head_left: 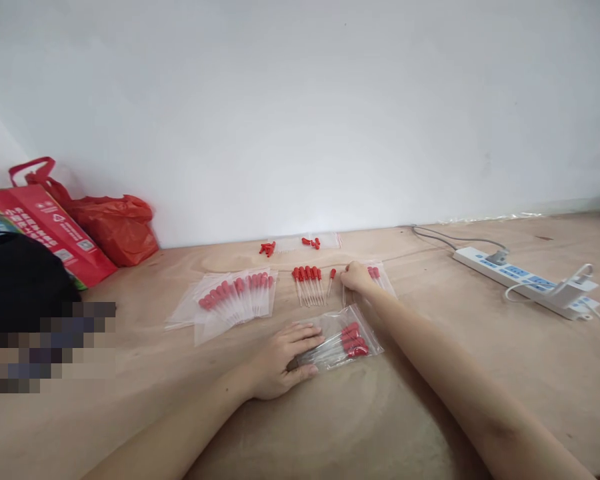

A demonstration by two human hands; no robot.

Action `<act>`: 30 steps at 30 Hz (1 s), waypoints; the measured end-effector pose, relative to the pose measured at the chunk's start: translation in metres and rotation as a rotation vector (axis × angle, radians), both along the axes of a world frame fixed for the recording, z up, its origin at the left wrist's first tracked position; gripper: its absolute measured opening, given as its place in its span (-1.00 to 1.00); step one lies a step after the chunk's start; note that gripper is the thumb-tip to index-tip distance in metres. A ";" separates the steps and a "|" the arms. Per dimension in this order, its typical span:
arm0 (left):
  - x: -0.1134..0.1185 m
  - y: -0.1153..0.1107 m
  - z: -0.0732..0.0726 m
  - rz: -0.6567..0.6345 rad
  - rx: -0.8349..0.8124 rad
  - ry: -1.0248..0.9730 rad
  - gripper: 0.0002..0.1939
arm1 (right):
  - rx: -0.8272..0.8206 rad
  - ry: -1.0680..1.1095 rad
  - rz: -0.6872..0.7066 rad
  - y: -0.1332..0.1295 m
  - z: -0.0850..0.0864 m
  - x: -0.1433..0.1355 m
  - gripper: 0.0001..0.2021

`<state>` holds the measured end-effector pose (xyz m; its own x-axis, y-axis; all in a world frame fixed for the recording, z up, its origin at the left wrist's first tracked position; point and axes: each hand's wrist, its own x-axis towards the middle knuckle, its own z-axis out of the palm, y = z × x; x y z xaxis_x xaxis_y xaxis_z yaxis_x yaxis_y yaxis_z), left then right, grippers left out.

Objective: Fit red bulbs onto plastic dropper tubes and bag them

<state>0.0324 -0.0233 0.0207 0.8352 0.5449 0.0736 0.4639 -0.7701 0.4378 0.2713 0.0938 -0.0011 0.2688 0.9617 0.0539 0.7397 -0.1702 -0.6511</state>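
Note:
My left hand (285, 360) lies with fingers stretched out over the near end of a clear zip bag (330, 363), which holds several red-bulbed droppers (355, 340). Farther off, my right hand (357, 275) is closed in a pinch on a dropper (344, 297); its thin glass tube shows below the fingers, while its bulb is hidden. Just left of that hand lies a single dropper (332, 279). Beside it is a row of droppers (307, 280), bulbs pointing away from me. Behind my right wrist, another bag (383, 275) holds droppers.
Fanned bags of droppers (235, 297) lie on the left. Loose red bulbs (267, 249) and a flat bag (330, 240) with more bulbs lie near the wall. A corded power strip (520, 280) stands at right; red bags (120, 227) and a black item (20, 287) at left.

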 end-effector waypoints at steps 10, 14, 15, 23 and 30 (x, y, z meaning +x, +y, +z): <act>0.000 -0.001 0.002 0.012 -0.008 0.012 -0.54 | 0.435 0.744 -0.166 -0.071 -0.013 0.077 -0.74; 0.001 -0.002 0.003 0.015 -0.012 0.011 -0.55 | 0.463 0.919 -0.225 -0.093 -0.028 0.084 -0.71; 0.001 -0.002 0.003 0.015 -0.007 0.015 -0.55 | 0.454 0.927 -0.222 -0.095 -0.029 0.081 -0.70; 0.001 -0.001 0.002 0.012 0.004 0.042 -0.55 | 0.370 1.001 -0.103 -0.104 -0.023 0.031 -0.70; 0.000 -0.001 -0.003 0.020 0.001 -0.053 -0.50 | 0.166 0.942 0.128 -0.125 -0.009 0.006 -0.61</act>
<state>0.0323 -0.0241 0.0173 0.8192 0.5612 0.1180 0.4551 -0.7614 0.4618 0.2778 -0.0309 -0.0103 0.1649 0.9863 0.0080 -0.0924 0.0235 -0.9954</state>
